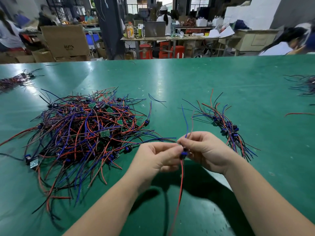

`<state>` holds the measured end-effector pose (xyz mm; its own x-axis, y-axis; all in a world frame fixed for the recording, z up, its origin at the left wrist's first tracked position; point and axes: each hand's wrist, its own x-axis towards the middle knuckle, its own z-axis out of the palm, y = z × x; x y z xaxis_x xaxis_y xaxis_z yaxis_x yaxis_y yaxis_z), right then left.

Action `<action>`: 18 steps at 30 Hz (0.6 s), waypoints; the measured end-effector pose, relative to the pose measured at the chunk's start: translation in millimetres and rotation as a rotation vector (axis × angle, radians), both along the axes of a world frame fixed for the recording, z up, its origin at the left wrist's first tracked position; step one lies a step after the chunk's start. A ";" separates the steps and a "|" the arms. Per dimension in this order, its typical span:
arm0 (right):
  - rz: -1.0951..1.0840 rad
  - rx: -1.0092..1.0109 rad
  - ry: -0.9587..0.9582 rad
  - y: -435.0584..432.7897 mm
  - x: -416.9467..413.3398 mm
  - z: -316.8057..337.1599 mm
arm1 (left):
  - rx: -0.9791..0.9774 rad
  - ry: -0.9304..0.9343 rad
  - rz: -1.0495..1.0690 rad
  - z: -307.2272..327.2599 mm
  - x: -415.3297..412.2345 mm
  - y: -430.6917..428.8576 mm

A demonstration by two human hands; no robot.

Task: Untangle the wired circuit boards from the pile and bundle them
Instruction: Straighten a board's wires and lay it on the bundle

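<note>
The left hand (153,157) and right hand (206,150) pinched 1 wired board (183,154), likely straightening its leads for the bundle (226,128) nearby

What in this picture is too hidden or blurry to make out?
All in the head view:
1. The wired board pinched between the left hand and right hand: fingers cover all but a blue part.
2. The pile: lower boards are buried under wires, so uncountable.
3. The far heap: cut off by the right edge.
4. The hanging red wire: its end leaves the bottom edge.
5. Background people: blurred.
</note>
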<state>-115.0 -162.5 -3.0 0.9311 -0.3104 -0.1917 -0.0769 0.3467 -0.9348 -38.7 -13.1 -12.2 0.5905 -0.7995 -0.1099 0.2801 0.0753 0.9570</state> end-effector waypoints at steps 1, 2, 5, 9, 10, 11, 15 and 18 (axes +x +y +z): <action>0.028 -0.073 0.018 1.8 -0.1 -1.1 | 0.028 0.008 -0.035 -0.3 -1.5 0.5; 0.032 -0.167 0.037 2.6 0.0 -2.0 | 0.057 0.005 -0.042 -0.3 -1.6 0.6; -0.026 -0.357 0.075 0.5 1.0 -2.7 | 0.166 0.011 -0.052 1.1 1.8 1.4; -0.207 -0.275 0.101 -16.2 0.7 -1.0 | 0.247 -0.015 -0.195 1.1 -0.3 4.0; -0.265 -0.249 0.098 -21.5 -0.2 0.3 | 0.260 -0.030 -0.231 1.9 -2.5 4.6; -0.330 -0.216 0.089 -26.7 -1.1 1.3 | 0.274 -0.044 -0.263 2.6 -4.1 4.9; -0.613 -0.035 -0.004 -43.3 -3.7 2.5 | 0.325 -0.086 -0.355 3.0 -6.5 7.5; -0.809 0.165 -0.164 -59.7 -5.5 2.5 | 0.342 -0.083 -0.422 1.8 -14.5 9.0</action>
